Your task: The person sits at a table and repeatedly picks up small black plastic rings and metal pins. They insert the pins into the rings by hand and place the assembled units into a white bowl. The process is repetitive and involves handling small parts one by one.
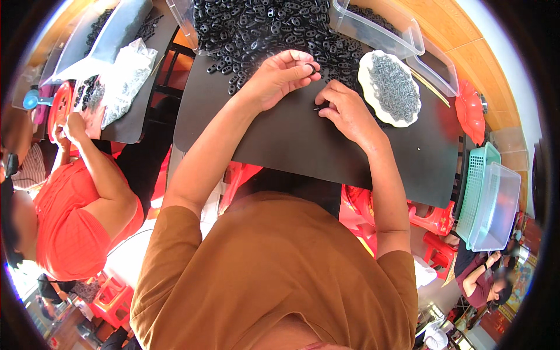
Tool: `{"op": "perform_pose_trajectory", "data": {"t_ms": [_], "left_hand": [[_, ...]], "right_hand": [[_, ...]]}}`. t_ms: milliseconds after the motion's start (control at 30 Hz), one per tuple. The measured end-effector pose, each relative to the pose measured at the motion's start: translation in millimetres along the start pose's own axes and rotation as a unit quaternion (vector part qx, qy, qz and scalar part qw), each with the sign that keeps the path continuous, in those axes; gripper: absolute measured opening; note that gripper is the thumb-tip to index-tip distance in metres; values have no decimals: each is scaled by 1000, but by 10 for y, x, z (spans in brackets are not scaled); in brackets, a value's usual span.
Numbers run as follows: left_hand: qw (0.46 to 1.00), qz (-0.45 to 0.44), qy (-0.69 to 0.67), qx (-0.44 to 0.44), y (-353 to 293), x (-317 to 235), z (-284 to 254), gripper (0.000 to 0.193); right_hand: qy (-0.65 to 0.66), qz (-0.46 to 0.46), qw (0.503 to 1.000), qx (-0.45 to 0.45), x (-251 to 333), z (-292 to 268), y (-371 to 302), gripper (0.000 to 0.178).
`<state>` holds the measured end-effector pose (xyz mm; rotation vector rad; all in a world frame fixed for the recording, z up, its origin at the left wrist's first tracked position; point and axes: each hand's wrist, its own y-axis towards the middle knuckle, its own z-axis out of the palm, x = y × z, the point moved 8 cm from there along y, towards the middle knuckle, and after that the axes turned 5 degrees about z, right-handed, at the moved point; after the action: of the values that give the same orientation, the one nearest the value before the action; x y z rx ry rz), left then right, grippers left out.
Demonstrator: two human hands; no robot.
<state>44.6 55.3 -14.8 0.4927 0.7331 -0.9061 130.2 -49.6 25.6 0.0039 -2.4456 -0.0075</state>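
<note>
1. Black oval links (274, 29) lie heaped across the far part of the worktop (303, 146), the heap reaching down to the left hand (280, 79).
2. Near the person, the dark mat is bare from both hands to its front edge, which is the widest open room.
3. Room on the right is narrower: a white dish (389, 87) of grey pieces sits just beside the right hand (347, 111), with clear plastic bins (408, 41) behind it.
4. Left hand fingers (306, 64) are pinched on one black link (313, 68), raised at the heap's edge.
5. Right hand fingers are closed on a small dark piece (319, 108); it is probably a pin, though too small to tell.
6. Each link looks small, glossy and chain-like.
</note>
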Motion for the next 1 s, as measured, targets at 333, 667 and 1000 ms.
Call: {"op": "perform_pose_trajectory", "data": {"t_ms": [333, 667, 1000], "left_hand": [[997, 16, 62, -39, 15, -29, 11, 19], [989, 4, 141, -45, 42, 23, 27, 15], [995, 3, 81, -58, 33, 26, 12, 18]], "right_hand": [[199, 105, 972, -64, -333, -64, 1, 13], [439, 84, 876, -183, -594, -344, 41, 12], [478, 77, 857, -177, -443, -307, 244, 14]]}}
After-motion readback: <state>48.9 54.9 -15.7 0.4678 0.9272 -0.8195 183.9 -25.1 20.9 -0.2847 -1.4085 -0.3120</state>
